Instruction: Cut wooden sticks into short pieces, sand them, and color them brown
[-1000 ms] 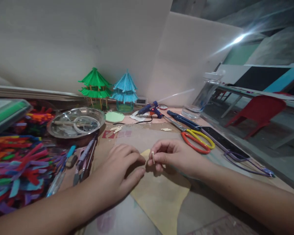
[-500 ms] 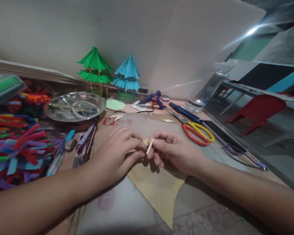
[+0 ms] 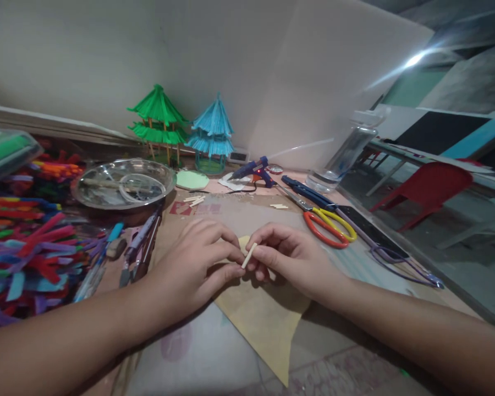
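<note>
A short pale wooden stick [image 3: 249, 256] is pinched between the thumb and forefinger of my right hand [image 3: 292, 256], slanting down toward the left. At its lower end are the thumb and fingertips of my left hand [image 3: 206, 258], closed in around it. Both hands are above a piece of tan cardboard [image 3: 268, 330] with a pointed lower corner, whose upper part they mostly cover. Beyond the hands, several similar short sticks lie in two small groups, one at the left [image 3: 195, 200] and one at the right [image 3: 279, 206].
Scissors [image 3: 330, 225], a utility knife [image 3: 307, 190] and a phone [image 3: 369, 234] lie right. Behind stand a glue gun [image 3: 253, 169], a clear bottle [image 3: 342, 157], green [image 3: 159, 118] and blue [image 3: 214, 132] pagoda models, and a metal bowl [image 3: 82, 190]. Fuzzy coloured strips [image 3: 28, 253] pile up left.
The stick has tilted further over, its lower end moving left and down to my left fingertips. The whole view has shifted slightly.
</note>
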### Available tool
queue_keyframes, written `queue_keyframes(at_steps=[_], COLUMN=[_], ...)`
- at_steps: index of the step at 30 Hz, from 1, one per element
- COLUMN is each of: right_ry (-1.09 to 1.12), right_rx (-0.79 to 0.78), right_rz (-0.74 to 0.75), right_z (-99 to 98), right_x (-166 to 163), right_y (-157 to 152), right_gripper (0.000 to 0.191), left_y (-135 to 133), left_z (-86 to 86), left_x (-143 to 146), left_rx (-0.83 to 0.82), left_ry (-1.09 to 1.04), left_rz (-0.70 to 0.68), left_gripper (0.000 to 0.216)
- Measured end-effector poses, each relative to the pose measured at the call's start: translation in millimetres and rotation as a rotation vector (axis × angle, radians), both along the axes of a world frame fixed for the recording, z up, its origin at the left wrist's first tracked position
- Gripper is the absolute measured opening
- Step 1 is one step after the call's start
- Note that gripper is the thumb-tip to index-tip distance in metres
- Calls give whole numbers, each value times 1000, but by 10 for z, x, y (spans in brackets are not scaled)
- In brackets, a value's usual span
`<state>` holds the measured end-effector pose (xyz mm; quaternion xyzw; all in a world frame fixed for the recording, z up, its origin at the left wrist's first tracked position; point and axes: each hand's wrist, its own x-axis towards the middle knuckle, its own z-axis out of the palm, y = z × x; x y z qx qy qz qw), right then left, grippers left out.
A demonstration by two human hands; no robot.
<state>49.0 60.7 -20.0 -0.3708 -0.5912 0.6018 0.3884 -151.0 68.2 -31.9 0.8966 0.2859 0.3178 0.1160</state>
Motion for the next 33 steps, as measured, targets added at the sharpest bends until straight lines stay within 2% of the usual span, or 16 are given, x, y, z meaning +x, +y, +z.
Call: queue_keyframes(at_steps=[5, 11, 14, 19, 22, 33], right_ry=[-79, -116, -94, 11, 60, 43], right_rx=[190, 271, 229, 34, -43, -1], right_rz=[-12, 32, 38, 83, 94, 102], right_z=[-39, -53, -30, -34, -66, -43], right_x=[11, 17, 11, 20, 29, 30], right_y=[-24, -29, -25, 36, 74, 60], right_gripper=[23, 15, 17, 35, 38, 35], left_y=[-12, -23, -19, -19, -18, -28], left_z=[5, 29, 28, 20, 13, 42], left_x=[-1, 17, 20, 19, 15, 13], left_rx=[61, 55, 56, 49, 18, 25], left_ry=[21, 14, 20, 5, -7, 5], left_rz=[-27, -64, -77, -96, -97, -108], left_gripper=[18, 24, 23, 19, 16, 22])
